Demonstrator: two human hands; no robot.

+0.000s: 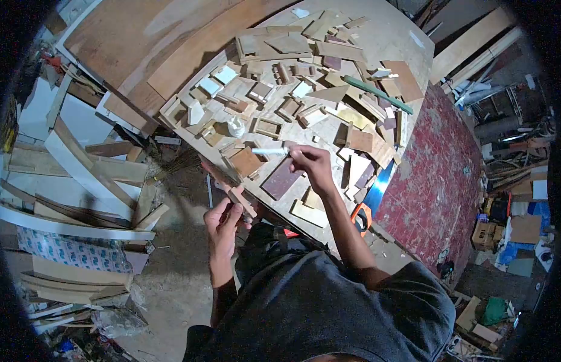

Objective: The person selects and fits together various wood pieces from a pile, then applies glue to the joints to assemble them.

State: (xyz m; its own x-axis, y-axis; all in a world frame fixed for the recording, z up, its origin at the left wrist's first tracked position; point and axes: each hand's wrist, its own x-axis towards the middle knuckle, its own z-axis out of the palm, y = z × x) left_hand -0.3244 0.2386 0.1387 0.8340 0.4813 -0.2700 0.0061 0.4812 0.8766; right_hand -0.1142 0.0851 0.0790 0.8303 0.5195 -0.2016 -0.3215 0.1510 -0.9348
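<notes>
My left hand is closed around a small wooden block, just off the near left edge of the table. Over the tabletop, my right hand pinches a thin white stick that points left; its kind is too blurred to make out. Below the stick lies a dark reddish-brown board, and a square brown wood piece is to its left. A white roll-shaped item stands a little farther back.
Several wood offcuts and small wooden boxes cover the table. A handsaw with an orange handle lies at its right edge, and a green strip farther back. Long boards are piled on the left. A red panel is to the right.
</notes>
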